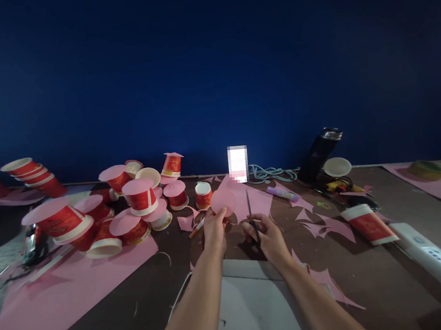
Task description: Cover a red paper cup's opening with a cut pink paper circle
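Take the lone red cup (pixel 204 199) as your landmark. The paper circle (pixel 222 200) is just to its right, and your left hand (pixel 215 231) has the near edge pinched, thumb showing at the rim and the other fingers partly hidden. Farther right of that cup, your right hand (pixel 267 235) is closed around the handles of the scissors (pixel 249 208), blades pointing away from you; which fingers sit in the loops, and whether the blades are fully together, cannot be told. A larger pink sheet (pixel 259 197) also lies right of the cup, behind the circle in view.

Expect the circle to be almost weightless — stiff enough to stay flat, yet easy to crease or tear, and probably not slippery. A light pinch at the rim suits it best; pressing hard near its middle could buckle it. The scissors should feel rigid and heavier, so take them only by the handles.

Left of the cup crowd other cups topped with pink discs (pixel 140 186), light and likely to tip if your forearm brushes them. Well to its right lie a purple tube (pixel 283 194) and pink scraps (pixel 336 226)
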A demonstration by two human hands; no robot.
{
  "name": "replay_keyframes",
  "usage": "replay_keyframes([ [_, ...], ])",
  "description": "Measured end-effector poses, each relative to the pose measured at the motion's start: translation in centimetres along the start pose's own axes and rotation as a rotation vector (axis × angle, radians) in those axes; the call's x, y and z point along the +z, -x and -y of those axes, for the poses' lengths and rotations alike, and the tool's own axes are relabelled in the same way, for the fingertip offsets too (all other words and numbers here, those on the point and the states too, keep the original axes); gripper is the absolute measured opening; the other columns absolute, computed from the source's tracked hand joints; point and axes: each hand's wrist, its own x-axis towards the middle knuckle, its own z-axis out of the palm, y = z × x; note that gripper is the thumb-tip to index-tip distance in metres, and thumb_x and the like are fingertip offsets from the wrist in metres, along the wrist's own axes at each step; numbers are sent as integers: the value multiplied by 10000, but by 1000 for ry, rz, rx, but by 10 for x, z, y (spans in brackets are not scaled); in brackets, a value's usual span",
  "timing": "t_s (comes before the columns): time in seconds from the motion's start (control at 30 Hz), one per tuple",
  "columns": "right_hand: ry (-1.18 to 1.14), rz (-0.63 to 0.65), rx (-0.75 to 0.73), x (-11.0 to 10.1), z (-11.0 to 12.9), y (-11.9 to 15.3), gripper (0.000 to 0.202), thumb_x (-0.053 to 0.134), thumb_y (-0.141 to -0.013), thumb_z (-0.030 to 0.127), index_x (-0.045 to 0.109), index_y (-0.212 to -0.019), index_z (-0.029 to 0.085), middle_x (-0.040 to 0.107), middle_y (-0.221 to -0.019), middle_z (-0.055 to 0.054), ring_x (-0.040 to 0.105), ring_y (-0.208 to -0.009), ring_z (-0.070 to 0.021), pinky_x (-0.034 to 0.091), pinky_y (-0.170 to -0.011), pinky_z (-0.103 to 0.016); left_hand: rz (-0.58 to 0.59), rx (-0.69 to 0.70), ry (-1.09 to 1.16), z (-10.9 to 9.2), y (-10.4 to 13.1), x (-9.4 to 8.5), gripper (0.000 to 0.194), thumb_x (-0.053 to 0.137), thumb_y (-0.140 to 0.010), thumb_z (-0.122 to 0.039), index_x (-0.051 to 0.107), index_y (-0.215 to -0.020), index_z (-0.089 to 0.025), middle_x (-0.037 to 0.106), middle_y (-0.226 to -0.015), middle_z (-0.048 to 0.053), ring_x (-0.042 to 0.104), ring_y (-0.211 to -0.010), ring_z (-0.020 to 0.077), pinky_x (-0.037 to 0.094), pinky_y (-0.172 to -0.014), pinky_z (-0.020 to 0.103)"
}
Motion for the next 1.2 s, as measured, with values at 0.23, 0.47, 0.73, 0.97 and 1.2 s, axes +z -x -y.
replay_keyframes([
  [0.23,200,-192,-108,-4,-4,-1,372,706,-653,447,404,-679,233,433,-524,65,377,-456,-97,297,-422,-226,-32,-23,-16,3,-2,-2,313,719,-581,-281,582,-834,-158,628,-780,13,551,-609,90,434,-597,238],
  [0.47,275,-134,-162,-4,-9,-2,330,707,-665,420,447,-685,218,452,-587,52,406,-533,-103,337,-481,-223,-28,-57,-45,3,-1,-2,259,718,-605,-318,581,-755,-157,576,-690,-30,503,-571,60,403,-571,199],
  [0.73,159,103,-76,1,-6,1,385,715,-674,429,542,-923,192,598,-754,2,537,-660,-133,441,-611,-251,-14,-22,-14,-4,0,0,346,754,-570,-401,535,-688,-160,506,-576,-55,436,-485,44,338,-502,181],
  [0.97,227,219,-110,-1,-14,1,360,723,-660,354,574,-949,200,607,-720,17,557,-677,-136,433,-618,-242,24,38,-86,4,-6,-3,347,748,-584,-430,557,-692,-161,511,-570,-46,422,-482,50,342,-498,189],
  [1.2,211,217,-49,1,-11,2,329,700,-683,358,558,-925,186,589,-694,12,499,-594,-115,398,-540,-230,66,16,-105,6,-4,-2,338,750,-569,-419,565,-679,-160,520,-563,-47,438,-476,55,354,-496,191],
])
